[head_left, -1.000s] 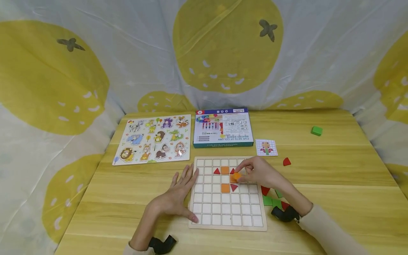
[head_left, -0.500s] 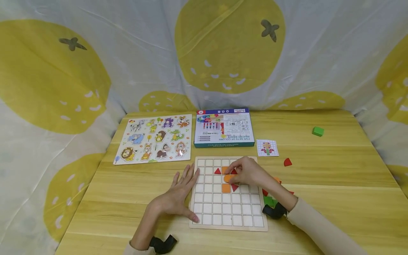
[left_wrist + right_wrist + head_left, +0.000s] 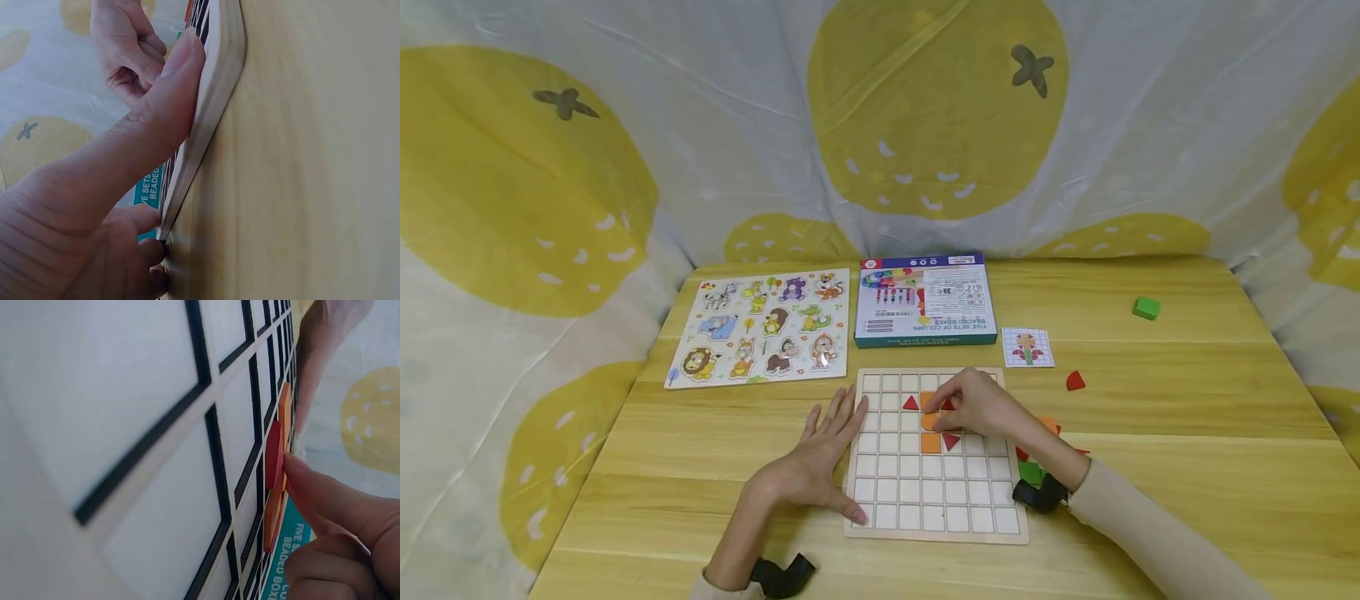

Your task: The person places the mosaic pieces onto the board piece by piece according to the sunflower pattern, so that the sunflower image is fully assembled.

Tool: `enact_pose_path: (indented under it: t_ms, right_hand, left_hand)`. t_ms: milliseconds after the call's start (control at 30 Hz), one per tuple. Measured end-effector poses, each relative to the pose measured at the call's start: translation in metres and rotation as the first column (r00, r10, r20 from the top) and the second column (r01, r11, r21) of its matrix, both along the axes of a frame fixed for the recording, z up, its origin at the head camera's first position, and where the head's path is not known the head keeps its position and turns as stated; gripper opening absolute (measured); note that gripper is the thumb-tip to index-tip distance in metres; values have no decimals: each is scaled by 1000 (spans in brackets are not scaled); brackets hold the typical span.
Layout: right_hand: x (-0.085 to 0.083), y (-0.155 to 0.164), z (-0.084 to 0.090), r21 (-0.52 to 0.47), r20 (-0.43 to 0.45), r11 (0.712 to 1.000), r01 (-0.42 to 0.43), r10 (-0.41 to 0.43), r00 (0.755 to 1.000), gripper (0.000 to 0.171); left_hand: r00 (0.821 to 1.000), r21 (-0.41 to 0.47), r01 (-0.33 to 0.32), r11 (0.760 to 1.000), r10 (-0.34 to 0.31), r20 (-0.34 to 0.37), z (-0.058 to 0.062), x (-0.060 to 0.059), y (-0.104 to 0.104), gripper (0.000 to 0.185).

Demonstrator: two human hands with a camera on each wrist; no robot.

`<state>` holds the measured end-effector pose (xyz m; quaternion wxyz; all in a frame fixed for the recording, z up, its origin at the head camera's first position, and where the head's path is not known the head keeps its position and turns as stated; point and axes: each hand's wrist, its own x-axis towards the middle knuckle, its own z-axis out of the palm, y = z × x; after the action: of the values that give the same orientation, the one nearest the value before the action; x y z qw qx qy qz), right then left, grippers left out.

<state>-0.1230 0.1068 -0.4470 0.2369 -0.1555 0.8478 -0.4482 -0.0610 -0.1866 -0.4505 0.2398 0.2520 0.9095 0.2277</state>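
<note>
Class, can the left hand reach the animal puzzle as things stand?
Probably yes: nothing visible stands between the left hand and the animal puzzle, though the hand would have to leave the grid board first.

Grid board: 1
Animal puzzle board: 1
Animal figures: 11
Beaded-boxes carton: 1
Pattern card: 1
Orange pieces, gridded: 3 in sight
Red triangles, gridded: 3
Red quarter-circle, apart: 1
Green block or stack: 1
Loose heap: partly hidden, uncounted

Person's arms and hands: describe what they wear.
The right sleeve is plain beige; the left sleeve shows only its matching end. A bent black left wrist mount and a similar right wrist mount are worn. The left hand and right hand wear no gloves.
</note>
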Motion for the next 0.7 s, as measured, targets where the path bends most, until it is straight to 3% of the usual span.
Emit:
enact_pose_path:
  t_ms: [267,500,700]
  right_hand:
    - [3,15,6,-48,39,999,10,-8,999,17]
    - [7,68,16,-11,4,999,33,-33,999,23]
    - [15,113,13,-18,3,998,67,-67,998,28]
  left_hand:
    - [1000,-1,5,1000,-5,-4,-1,0,0,151]
    - [1000,-7,6,1000,-6,-10,0,-1,1,152]
    - [1000,0,5,1000,-5,0,1,1,-1,152]
